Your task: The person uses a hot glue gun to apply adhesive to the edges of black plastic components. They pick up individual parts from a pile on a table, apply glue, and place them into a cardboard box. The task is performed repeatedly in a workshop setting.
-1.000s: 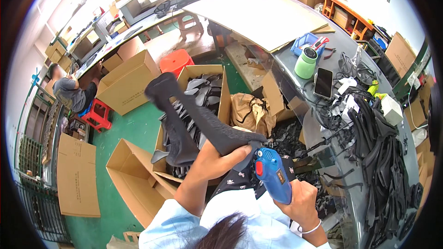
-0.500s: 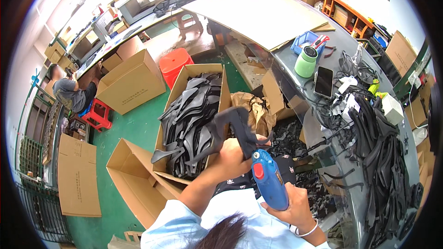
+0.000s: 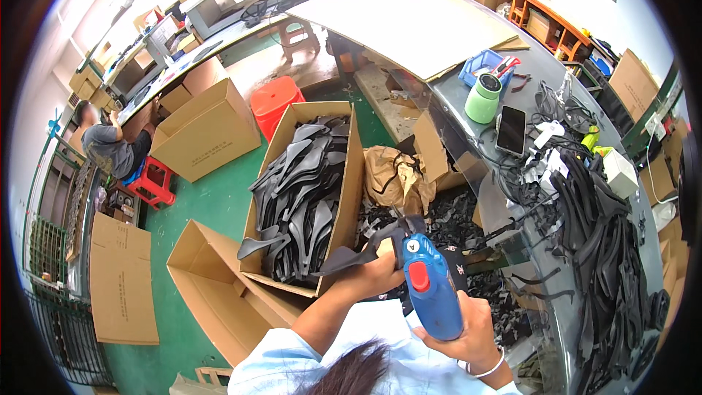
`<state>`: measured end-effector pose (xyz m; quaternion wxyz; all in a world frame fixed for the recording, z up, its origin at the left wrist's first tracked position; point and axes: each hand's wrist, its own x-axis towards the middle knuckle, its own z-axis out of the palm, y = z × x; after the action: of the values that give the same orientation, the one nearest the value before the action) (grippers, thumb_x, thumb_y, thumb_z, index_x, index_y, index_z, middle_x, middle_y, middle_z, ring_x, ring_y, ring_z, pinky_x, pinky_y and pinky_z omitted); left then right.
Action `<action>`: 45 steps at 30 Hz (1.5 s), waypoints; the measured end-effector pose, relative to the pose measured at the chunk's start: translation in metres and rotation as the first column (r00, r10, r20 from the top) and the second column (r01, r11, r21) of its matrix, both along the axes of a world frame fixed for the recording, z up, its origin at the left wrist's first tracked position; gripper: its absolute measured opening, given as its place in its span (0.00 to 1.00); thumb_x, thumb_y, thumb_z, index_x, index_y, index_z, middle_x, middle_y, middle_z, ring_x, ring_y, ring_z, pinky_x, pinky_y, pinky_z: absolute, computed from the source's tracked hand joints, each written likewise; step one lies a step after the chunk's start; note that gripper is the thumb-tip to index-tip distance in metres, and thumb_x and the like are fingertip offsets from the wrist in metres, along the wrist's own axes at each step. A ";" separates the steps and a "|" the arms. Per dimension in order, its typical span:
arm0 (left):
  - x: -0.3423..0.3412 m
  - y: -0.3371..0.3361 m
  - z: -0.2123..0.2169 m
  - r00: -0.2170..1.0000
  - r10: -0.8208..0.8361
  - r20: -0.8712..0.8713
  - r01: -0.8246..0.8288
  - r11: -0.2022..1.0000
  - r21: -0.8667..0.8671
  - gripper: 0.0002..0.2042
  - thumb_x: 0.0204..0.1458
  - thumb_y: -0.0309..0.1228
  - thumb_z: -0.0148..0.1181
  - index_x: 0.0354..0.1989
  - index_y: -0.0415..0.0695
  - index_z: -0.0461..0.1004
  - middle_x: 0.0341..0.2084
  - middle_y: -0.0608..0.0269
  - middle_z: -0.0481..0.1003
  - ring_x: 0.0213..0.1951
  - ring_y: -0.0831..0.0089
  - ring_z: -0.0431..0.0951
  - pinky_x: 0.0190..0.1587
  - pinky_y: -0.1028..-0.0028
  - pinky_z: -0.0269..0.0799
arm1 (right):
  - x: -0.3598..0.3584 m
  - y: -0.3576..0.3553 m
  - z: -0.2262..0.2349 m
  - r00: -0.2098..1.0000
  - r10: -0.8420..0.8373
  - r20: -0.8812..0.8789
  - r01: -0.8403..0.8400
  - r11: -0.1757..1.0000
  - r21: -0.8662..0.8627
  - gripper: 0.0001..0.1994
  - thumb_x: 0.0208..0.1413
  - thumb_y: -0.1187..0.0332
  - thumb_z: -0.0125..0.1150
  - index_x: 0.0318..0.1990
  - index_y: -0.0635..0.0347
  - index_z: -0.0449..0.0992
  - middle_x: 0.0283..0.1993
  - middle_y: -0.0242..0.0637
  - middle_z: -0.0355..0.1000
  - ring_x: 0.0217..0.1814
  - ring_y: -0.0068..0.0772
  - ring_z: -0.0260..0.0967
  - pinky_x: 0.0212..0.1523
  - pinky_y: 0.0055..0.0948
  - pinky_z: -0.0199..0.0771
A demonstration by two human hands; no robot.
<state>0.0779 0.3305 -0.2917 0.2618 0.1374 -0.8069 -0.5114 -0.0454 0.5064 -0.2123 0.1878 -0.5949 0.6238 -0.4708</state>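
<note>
In my right hand (image 3: 475, 328) is a blue handheld tool (image 3: 437, 303) with a red button; my fingers wrap round its body. Its front end meets a dark, flexible curved piece (image 3: 344, 259), which my left hand (image 3: 374, 275) grips just left of the tool. Part of that piece is hidden behind the tool and my fingers. Left of my left hand stands a cardboard box (image 3: 354, 153) heaped with similar black curved pieces (image 3: 296, 194). Dark scraps (image 3: 450, 223) lie in a pile beyond the tool.
A grey table (image 3: 453, 106) on the right bears black strips (image 3: 603, 249), a phone (image 3: 511, 130), a green flask (image 3: 483, 99) and a blue basket (image 3: 475, 66). An empty carton (image 3: 208, 271) stands left. Further off, a person (image 3: 106, 139) sits near a red stool (image 3: 153, 183).
The dark piece has come down and turned flatter in my left hand, and its raised loop no longer shows. The tool has shifted slightly right, with its tip lower against the piece.
</note>
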 end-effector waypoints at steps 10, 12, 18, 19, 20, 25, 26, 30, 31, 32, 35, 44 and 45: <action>-0.006 0.021 0.039 0.814 -0.208 -0.543 0.563 0.516 0.646 0.40 0.51 0.46 0.57 0.67 0.39 0.44 0.53 0.58 0.64 0.52 0.69 0.68 0.60 0.67 0.58 | 0.003 -0.012 -0.013 0.993 -0.073 0.091 0.073 0.997 -0.003 0.19 0.33 0.71 0.72 0.33 0.63 0.69 0.23 0.42 0.70 0.23 0.43 0.72 0.26 0.35 0.72; -0.026 0.028 0.068 0.762 0.258 -0.594 0.401 0.533 0.745 0.36 0.56 0.49 0.50 0.66 0.40 0.46 0.51 0.55 0.67 0.48 0.69 0.71 0.57 0.69 0.63 | 0.006 -0.009 -0.014 0.994 -0.035 0.105 0.029 0.998 0.063 0.18 0.33 0.70 0.72 0.32 0.63 0.69 0.22 0.41 0.69 0.23 0.43 0.71 0.26 0.35 0.71; -0.026 0.003 0.055 0.574 0.629 -0.524 0.106 0.577 0.810 0.18 0.56 0.28 0.54 0.54 0.40 0.59 0.34 0.52 0.72 0.33 0.69 0.74 0.38 0.73 0.73 | 0.007 -0.001 -0.012 0.999 -0.002 -0.047 0.005 0.999 0.052 0.22 0.35 0.60 0.76 0.28 0.61 0.67 0.18 0.38 0.66 0.19 0.40 0.69 0.21 0.33 0.68; -0.022 0.003 0.055 0.608 0.606 -0.512 0.078 0.596 0.799 0.18 0.56 0.28 0.54 0.53 0.40 0.60 0.33 0.53 0.71 0.32 0.69 0.74 0.36 0.73 0.72 | 0.004 0.001 -0.013 0.996 -0.037 -0.082 0.041 0.998 0.053 0.23 0.36 0.57 0.76 0.27 0.61 0.66 0.17 0.37 0.66 0.18 0.40 0.69 0.20 0.32 0.68; -0.018 0.003 0.055 0.641 0.584 -0.499 0.051 0.616 0.786 0.17 0.56 0.29 0.54 0.53 0.40 0.60 0.31 0.54 0.71 0.31 0.70 0.74 0.35 0.73 0.72 | 0.002 0.003 -0.016 0.992 -0.075 -0.106 0.083 0.994 0.073 0.24 0.36 0.55 0.76 0.27 0.61 0.66 0.16 0.37 0.65 0.17 0.39 0.69 0.20 0.32 0.68; 0.002 0.003 0.053 0.776 0.372 -0.509 0.066 0.755 0.652 0.16 0.55 0.26 0.56 0.51 0.36 0.65 0.37 0.50 0.75 0.38 0.69 0.78 0.41 0.72 0.75 | -0.001 0.009 -0.022 0.980 -0.118 -0.162 0.139 0.982 0.126 0.25 0.39 0.51 0.74 0.25 0.60 0.65 0.16 0.36 0.67 0.17 0.38 0.69 0.20 0.31 0.68; 0.004 0.003 0.052 0.794 0.372 -0.481 0.033 0.764 0.644 0.15 0.55 0.26 0.56 0.51 0.35 0.66 0.38 0.50 0.75 0.38 0.68 0.78 0.41 0.72 0.75 | -0.001 0.008 -0.020 0.981 -0.105 -0.163 0.127 0.984 0.127 0.25 0.38 0.51 0.74 0.25 0.60 0.65 0.16 0.36 0.67 0.17 0.38 0.69 0.20 0.31 0.69; 0.008 0.005 0.059 0.847 0.343 -0.406 -0.049 0.811 0.583 0.14 0.55 0.22 0.55 0.50 0.34 0.68 0.38 0.50 0.76 0.39 0.67 0.79 0.42 0.72 0.76 | -0.001 0.009 -0.019 0.984 -0.103 -0.148 0.122 0.985 0.123 0.24 0.38 0.52 0.75 0.26 0.60 0.66 0.16 0.36 0.68 0.18 0.37 0.70 0.21 0.31 0.69; 0.009 0.006 0.060 0.854 0.334 -0.400 -0.056 0.821 0.568 0.14 0.54 0.22 0.55 0.49 0.34 0.68 0.38 0.51 0.76 0.39 0.67 0.79 0.42 0.72 0.76 | -0.001 0.009 -0.018 0.983 -0.103 -0.153 0.121 0.986 0.114 0.24 0.38 0.53 0.75 0.26 0.60 0.66 0.16 0.36 0.68 0.18 0.37 0.70 0.21 0.31 0.69; 0.009 0.006 0.062 0.860 0.326 -0.393 -0.062 0.831 0.553 0.14 0.54 0.21 0.55 0.49 0.34 0.68 0.38 0.52 0.76 0.39 0.68 0.79 0.42 0.72 0.76 | -0.001 0.009 -0.017 0.982 -0.102 -0.158 0.120 0.987 0.106 0.24 0.37 0.53 0.75 0.26 0.60 0.66 0.16 0.35 0.68 0.18 0.36 0.70 0.21 0.31 0.69; 0.013 0.006 0.066 0.888 0.307 -0.342 -0.063 0.818 0.572 0.13 0.54 0.20 0.54 0.49 0.34 0.69 0.38 0.53 0.76 0.39 0.69 0.78 0.41 0.73 0.75 | -0.003 0.009 -0.016 0.972 -0.099 -0.212 0.126 0.985 0.115 0.24 0.37 0.53 0.75 0.25 0.60 0.66 0.16 0.35 0.68 0.18 0.36 0.70 0.21 0.31 0.69; 0.024 -0.012 0.090 1.000 0.017 -0.026 0.005 0.727 0.686 0.14 0.52 0.26 0.59 0.47 0.36 0.72 0.37 0.60 0.76 0.36 0.79 0.76 0.37 0.80 0.72 | -0.008 0.010 -0.021 0.983 -0.095 -0.159 0.111 0.989 0.101 0.24 0.37 0.53 0.75 0.24 0.60 0.66 0.15 0.36 0.67 0.16 0.37 0.68 0.20 0.31 0.68; 0.025 -0.015 0.094 0.999 -0.013 0.033 -0.014 0.706 0.708 0.15 0.52 0.26 0.60 0.48 0.36 0.71 0.36 0.61 0.76 0.36 0.79 0.76 0.36 0.81 0.72 | -0.009 0.011 -0.023 0.981 -0.104 -0.163 0.125 0.984 0.125 0.25 0.36 0.53 0.76 0.24 0.60 0.65 0.16 0.37 0.67 0.17 0.38 0.68 0.20 0.31 0.68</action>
<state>0.1026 0.3152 -0.1974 0.1750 0.2363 -0.5538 -0.7790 -0.0548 0.5174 -0.2352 0.1507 -0.5787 0.7003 -0.3899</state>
